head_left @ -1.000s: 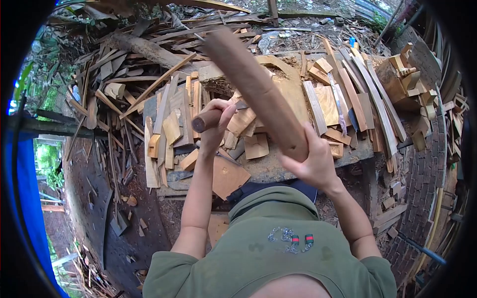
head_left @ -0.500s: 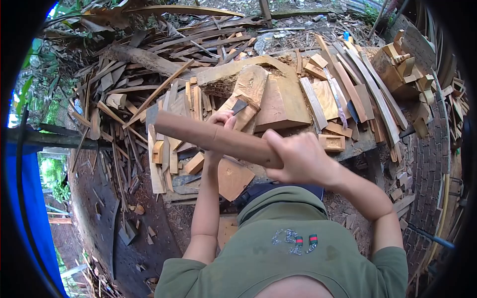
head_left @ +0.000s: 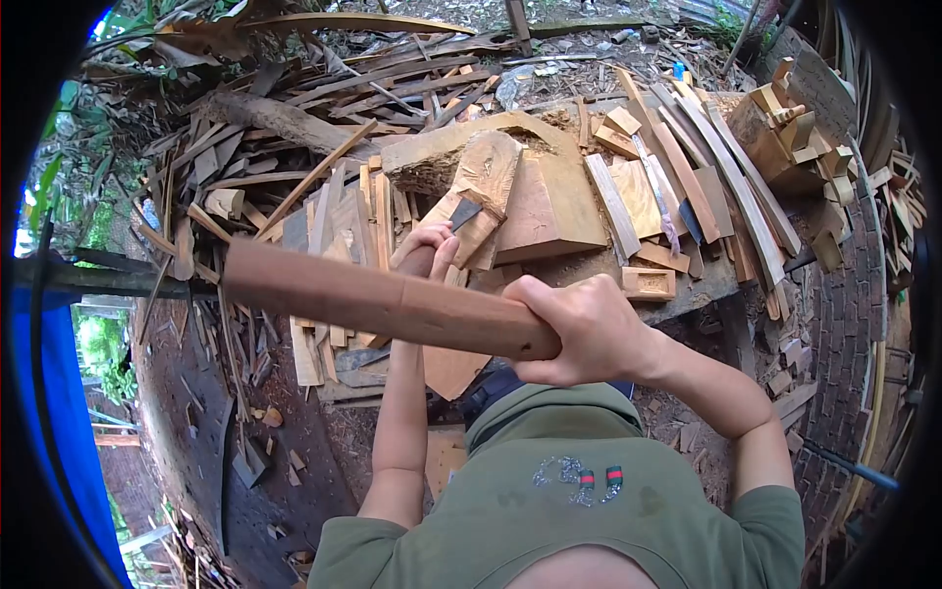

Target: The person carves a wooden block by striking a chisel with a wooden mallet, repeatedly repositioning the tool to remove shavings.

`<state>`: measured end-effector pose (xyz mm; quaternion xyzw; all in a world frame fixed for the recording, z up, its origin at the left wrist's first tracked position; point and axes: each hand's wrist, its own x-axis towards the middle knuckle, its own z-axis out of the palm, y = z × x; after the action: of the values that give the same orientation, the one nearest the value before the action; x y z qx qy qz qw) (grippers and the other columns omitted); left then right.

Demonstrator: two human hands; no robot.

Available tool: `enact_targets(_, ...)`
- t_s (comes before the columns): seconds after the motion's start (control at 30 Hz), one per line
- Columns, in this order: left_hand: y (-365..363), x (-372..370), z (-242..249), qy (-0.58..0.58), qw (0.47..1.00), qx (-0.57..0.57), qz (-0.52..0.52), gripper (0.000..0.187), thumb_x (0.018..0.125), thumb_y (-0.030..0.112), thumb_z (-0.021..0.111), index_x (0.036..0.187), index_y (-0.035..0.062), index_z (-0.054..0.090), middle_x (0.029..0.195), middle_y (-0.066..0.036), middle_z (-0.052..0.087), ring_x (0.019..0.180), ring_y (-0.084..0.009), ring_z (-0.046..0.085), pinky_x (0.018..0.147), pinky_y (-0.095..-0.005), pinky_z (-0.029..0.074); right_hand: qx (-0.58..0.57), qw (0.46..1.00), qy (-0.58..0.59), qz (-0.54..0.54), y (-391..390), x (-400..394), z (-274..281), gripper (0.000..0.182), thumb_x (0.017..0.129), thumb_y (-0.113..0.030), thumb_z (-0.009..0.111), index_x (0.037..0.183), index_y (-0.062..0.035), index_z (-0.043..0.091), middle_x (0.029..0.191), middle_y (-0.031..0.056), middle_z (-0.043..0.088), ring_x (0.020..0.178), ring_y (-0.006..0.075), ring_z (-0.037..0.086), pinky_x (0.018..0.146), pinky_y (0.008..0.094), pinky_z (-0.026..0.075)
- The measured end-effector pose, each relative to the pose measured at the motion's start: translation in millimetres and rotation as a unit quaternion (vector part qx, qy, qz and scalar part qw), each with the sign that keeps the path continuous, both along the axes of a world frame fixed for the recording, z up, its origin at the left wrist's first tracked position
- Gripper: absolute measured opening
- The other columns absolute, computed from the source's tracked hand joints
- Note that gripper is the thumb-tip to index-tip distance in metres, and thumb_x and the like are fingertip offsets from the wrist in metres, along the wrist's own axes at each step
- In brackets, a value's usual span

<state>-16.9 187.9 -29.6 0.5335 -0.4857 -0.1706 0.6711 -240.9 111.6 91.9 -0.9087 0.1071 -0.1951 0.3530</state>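
My right hand [head_left: 594,329] is closed around the narrower end of a long wooden mallet [head_left: 373,304], raised in front of my body and slanting up to the left. My left hand [head_left: 429,243] grips a chisel, partly hidden behind the mallet. The chisel's dark flat blade [head_left: 464,213] rests against a carved wooden block [head_left: 493,167], and the contact at its edge is too small to make out. That block leans on a larger thick wooden slab [head_left: 564,196] on the workbench.
Long planks [head_left: 731,177] lie along the bench's right side, with a small hollowed wooden block [head_left: 648,284] nearer me. A stack of wooden pieces [head_left: 790,147] stands at far right. Scrap wood [head_left: 324,108] is heaped behind on the left. A blue tarp [head_left: 54,432] hangs at left.
The mallet's far end has swung left and looks larger, nearer the camera. My left hand stays at the block with the chisel. The view has shifted slightly.
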Motion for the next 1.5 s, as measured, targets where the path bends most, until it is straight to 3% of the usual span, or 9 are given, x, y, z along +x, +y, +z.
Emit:
enact_targets(0.1,1.3,6.2,-12.1,0.016,1.0,-0.001,-0.007,0.011,0.088,-0.005,0.066,0.087,0.0034,0.058,0.091,-0.005,0.063,0.099,-0.0181,0.06,0.102,-0.0398,0.044,-0.081,0.985,0.15,-0.001,-12.4,5.5,-14.4,0.045,0.07,-0.029,0.074,0.105,-0.0078,0.055,0.063,0.0125,0.063,0.056,0.0315,0.064,0.051,0.0413,0.049)
enact_targets(0.27,-3.8,2.4,1.5,0.022,1.0,0.021,0.009,0.013,0.087,-0.004,0.067,0.083,0.0033,0.058,0.089,-0.005,0.064,0.098,-0.0201,0.062,0.098,-0.0388,0.046,-0.041,0.998,-0.021,0.037,2.0,2.2,13.6,0.036,0.073,-0.026,0.071,0.095,-0.0076,0.05,0.06,0.0136,0.062,0.055,0.0328,0.065,0.048,0.043,0.049)
enact_targets(0.43,-8.8,14.8,-10.0,0.011,0.998,-0.033,-0.053,0.015,0.09,-0.008,0.063,0.086,0.0046,0.055,0.09,-0.003,0.061,0.096,-0.016,0.057,0.097,-0.0357,0.044,-0.129,0.985,0.109,0.024,-14.8,11.7,8.2,0.036,0.075,-0.027,0.071,0.097,-0.0062,0.052,0.061,0.0118,0.064,0.049,0.0283,0.065,0.046,0.0397,0.05)
enact_targets(0.6,-6.0,5.9,-1.5,0.042,0.999,0.033,-0.006,0.016,0.087,-0.008,0.066,0.081,0.004,0.057,0.085,-0.003,0.062,0.093,-0.0177,0.061,0.099,-0.0388,0.046,-0.154,0.987,-0.016,0.052,-7.8,11.3,10.4,0.042,0.074,-0.035,0.074,0.097,-0.0053,0.054,0.058,0.0111,0.062,0.047,0.0261,0.063,0.043,0.0391,0.049)
enact_targets(0.67,-6.8,7.9,-15.9,0.063,0.998,0.004,0.012,0.015,0.087,-0.007,0.066,0.081,0.004,0.057,0.086,-0.003,0.062,0.095,-0.0187,0.061,0.099,-0.0384,0.046,-0.168,0.979,0.117,0.011,-20.8,18.0,-8.5,0.036,0.071,-0.025,0.075,0.096,-0.0079,0.055,0.06,0.0079,0.061,0.05,0.026,0.064,0.045,0.0374,0.049)
enact_targets(0.87,-6.3,6.0,-2.5,0.036,0.999,0.035,-0.004,0.014,0.087,-0.006,0.067,0.083,0.004,0.057,0.09,-0.005,0.064,0.098,-0.0197,0.061,0.1,-0.0394,0.046,-0.156,0.986,-0.04,0.044,-9.8,15.4,4.4,0.04,0.071,-0.03,0.077,0.093,-0.0082,0.053,0.058,0.0088,0.061,0.047,0.023,0.063,0.042,0.0353,0.047)
enact_targets(1.0,-8.5,10.2,-13.1,0.058,0.998,0.009,0.022,0.013,0.088,-0.006,0.065,0.083,0.0037,0.059,0.092,-0.006,0.065,0.099,-0.0197,0.061,0.099,-0.0392,0.046,-0.174,0.979,0.104,0.002,-18.1,24.0,-9.6,0.038,0.076,-0.031,0.073,0.095,-0.0069,0.052,0.058,0.0112,0.062,0.053,0.0269,0.066,0.045,0.0379,0.048)
enact_targets(1.27,-14.2,-29.3,-18.1,0.2,0.968,0.041,0.143,0.015,0.096,0.015,0.066,0.1,0.0065,0.053,0.101,-0.002,0.055,0.099,-0.0136,0.053,0.098,-0.0281,0.039,0.041,0.987,0.102,-0.118,-26.6,1.9,-61.1,0.046,0.074,-0.033,0.072,0.102,-0.0039,0.051,0.066,0.0209,0.064,0.063,0.0388,0.066,0.057,0.0479,0.053)
enact_targets(1.5,-10.5,-1.9,5.1,0.337,0.939,0.014,0.066,0.013,0.097,0.013,0.062,0.093,0.0117,0.05,0.097,-0.005,0.056,0.103,-0.0149,0.057,0.093,-0.0406,0.053,0.186,0.942,0.153,-0.234,-35.9,-30.7,-90.0,0.058,0.074,-0.037,0.076,0.111,0.0006,0.054,0.083,0.0279,0.067,0.082,0.0426,0.068,0.071,0.0482,0.053)
